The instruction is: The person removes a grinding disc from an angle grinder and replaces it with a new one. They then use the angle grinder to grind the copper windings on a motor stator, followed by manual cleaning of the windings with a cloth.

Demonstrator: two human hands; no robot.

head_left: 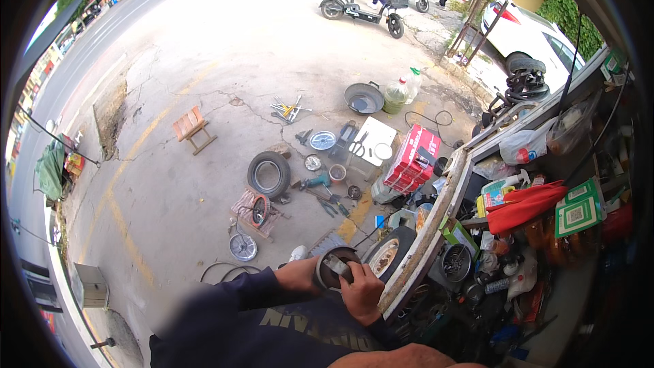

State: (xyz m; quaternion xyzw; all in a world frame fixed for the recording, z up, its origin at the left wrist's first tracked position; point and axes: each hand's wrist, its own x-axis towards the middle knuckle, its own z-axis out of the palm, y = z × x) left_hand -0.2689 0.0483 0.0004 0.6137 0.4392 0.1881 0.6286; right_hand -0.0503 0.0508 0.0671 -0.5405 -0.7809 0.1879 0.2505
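Close to my body, my left hand (298, 275) grips the side of a round, dark, cup-like part (349, 253) with its open side facing up. My right hand (362, 292) has its fingers closed on a flat grey piece (338, 266), which it holds inside the mouth of that part. What kind of piece this is, I cannot make out. On the ground just ahead lie a wooden stool (238, 206) with a small orange-rimmed wheel (260, 210) on it, a silver wheel (243, 247) and a black tyre (268, 174).
Ahead are pliers (328, 209), a teal power tool (315, 181), a red carton (413, 158), a black basin (364, 99) and a second stool (193, 127). A cluttered shelf with a red cloth (524, 207) borders my right. An electric scooter (364, 7) stands farther off, near two people.
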